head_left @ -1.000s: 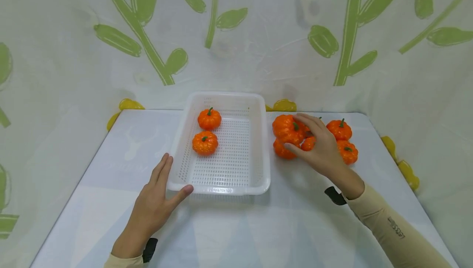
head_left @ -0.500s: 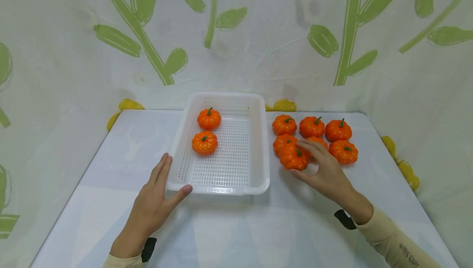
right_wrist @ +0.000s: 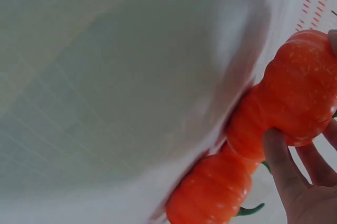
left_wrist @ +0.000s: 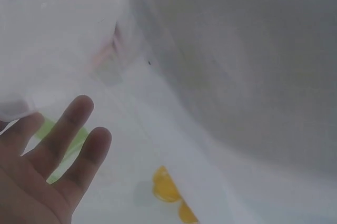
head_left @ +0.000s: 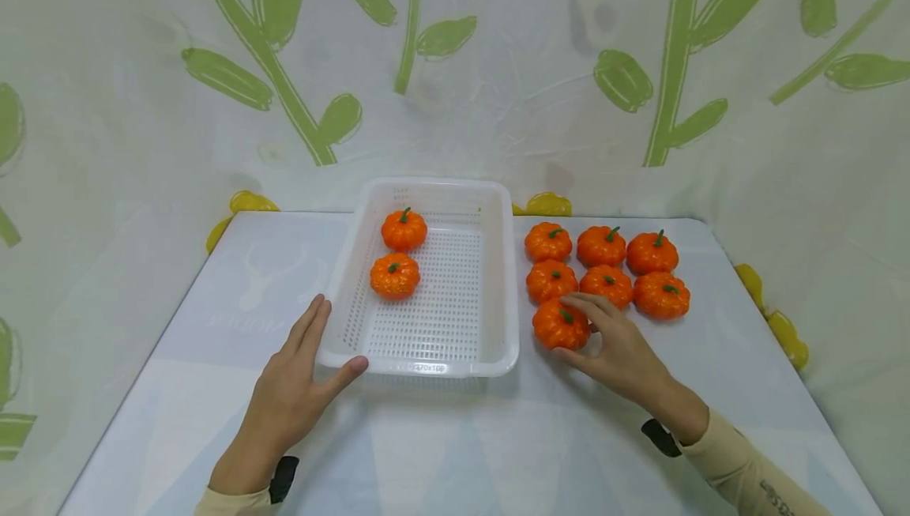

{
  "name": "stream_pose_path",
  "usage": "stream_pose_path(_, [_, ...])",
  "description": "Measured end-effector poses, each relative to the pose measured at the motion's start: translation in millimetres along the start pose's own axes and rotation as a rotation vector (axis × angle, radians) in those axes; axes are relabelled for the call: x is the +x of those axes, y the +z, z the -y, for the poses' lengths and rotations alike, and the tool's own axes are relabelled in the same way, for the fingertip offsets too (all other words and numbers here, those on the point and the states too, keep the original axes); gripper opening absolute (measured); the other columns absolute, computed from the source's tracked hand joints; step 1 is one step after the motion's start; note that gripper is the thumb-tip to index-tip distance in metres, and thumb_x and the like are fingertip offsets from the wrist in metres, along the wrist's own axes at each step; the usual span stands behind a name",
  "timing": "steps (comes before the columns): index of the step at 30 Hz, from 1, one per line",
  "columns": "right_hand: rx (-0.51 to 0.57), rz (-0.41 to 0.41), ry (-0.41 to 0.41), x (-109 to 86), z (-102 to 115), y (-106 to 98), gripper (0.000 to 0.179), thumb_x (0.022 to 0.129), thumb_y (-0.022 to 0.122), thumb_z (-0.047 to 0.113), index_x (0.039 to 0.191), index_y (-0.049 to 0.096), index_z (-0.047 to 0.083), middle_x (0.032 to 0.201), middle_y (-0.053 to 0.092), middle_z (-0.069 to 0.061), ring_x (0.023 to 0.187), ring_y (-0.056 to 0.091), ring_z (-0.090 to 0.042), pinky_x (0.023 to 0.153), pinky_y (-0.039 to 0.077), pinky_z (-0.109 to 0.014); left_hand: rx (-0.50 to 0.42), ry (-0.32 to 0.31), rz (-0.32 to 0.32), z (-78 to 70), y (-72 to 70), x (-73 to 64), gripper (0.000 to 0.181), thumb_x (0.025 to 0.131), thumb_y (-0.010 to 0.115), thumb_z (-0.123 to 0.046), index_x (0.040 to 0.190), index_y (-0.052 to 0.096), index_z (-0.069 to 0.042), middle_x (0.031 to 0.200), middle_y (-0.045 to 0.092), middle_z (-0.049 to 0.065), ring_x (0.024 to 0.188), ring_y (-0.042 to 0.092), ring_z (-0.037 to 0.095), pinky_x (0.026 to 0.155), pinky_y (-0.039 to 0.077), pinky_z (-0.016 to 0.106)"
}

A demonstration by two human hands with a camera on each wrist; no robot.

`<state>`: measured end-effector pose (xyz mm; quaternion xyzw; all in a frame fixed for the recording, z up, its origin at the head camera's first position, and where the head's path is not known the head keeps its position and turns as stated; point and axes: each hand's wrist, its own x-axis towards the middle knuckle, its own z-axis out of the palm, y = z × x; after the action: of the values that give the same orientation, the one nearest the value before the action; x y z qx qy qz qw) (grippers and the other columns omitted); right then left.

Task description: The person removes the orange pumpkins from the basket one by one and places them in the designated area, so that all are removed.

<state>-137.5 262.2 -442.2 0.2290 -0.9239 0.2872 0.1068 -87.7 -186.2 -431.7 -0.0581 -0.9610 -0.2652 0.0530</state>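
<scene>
My right hand (head_left: 626,354) grips a small orange pumpkin (head_left: 560,326) between thumb and fingers, just in front of the left end of two rows of similar pumpkins (head_left: 606,285). The right wrist view shows this held pumpkin (right_wrist: 303,84) close up, with fingers (right_wrist: 281,155) against its side and other pumpkins (right_wrist: 210,190) behind. My left hand (head_left: 287,393) rests at the near left corner of a white perforated plastic basket (head_left: 451,318), fingers straight and thumb along the rim. In the left wrist view its fingers (left_wrist: 87,155) are spread beside the basket wall (left_wrist: 58,39).
Inside the basket, one pumpkin (head_left: 404,230) sits at the back left and another (head_left: 394,276) just in front of it. The white table (head_left: 455,445) meets a flower-printed cloth backdrop (head_left: 498,121) along its back edge.
My right hand has carried its pumpkin from above the back row toward the near side, lowering it in front of the rows. The left hand stays at the basket corner.
</scene>
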Motion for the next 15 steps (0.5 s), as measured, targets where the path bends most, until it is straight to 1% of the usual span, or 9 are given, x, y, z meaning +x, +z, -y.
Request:
stream_pose_path(3, [0.013, 0.028, 0.022, -1.5, -2.1, 3.4, 0.075, 0.075, 0.092, 0.024, 0.14, 0.057, 0.012, 0.141, 0.056, -0.009, 0.1, 0.062, -0.019, 0.079, 0.059, -0.041, 0.002, -0.001, 0.005, -0.9, 0.0, 0.6, 0.1, 0.092, 0.063, -0.063, 0.165, 0.01, -0.018, 0.17, 0.013, 0.005, 0.139, 0.039, 0.048, 0.105, 0.036, 0.069])
stream_pose_path(6, [0.024, 0.062, 0.045, -2.8, -3.8, 6.5, 0.074, 0.077, 0.091, 0.027, 0.141, 0.056, 0.012, 0.142, 0.055, -0.009, 0.111, 0.061, -0.025, 0.089, 0.057, -0.046, -0.001, 0.001, 0.004, -1.7, -0.1, 1.1, 0.1, 0.092, 0.063, -0.063, 0.165, 0.011, -0.018, 0.17, 0.013, 0.005, 0.139, 0.039, 0.048, 0.105, 0.036, 0.069])
stream_pose_path(10, [0.016, 0.082, 0.042, -3.3, -5.1, 9.6, 0.074, 0.079, 0.09, 0.03, 0.142, 0.056, 0.012, 0.143, 0.053, -0.008, 0.127, 0.053, -0.03, 0.099, 0.052, -0.052, -0.007, 0.003, 0.001, -2.2, -0.2, 1.7, 0.1, 0.092, 0.064, -0.062, 0.165, 0.011, -0.018, 0.17, 0.013, 0.004, 0.14, 0.038, 0.047, 0.105, 0.036, 0.069])
stream_pose_path(15, [-0.045, 0.07, 0.008, -2.6, -5.3, 10.2, 0.076, 0.077, 0.09, 0.033, 0.142, 0.056, 0.013, 0.142, 0.054, -0.008, 0.128, 0.052, -0.03, 0.098, 0.052, -0.053, -0.013, -0.002, 0.002, -2.0, 0.2, 1.9, 0.101, 0.091, 0.066, -0.061, 0.165, 0.011, -0.019, 0.17, 0.013, 0.005, 0.141, 0.037, 0.047, 0.106, 0.036, 0.068])
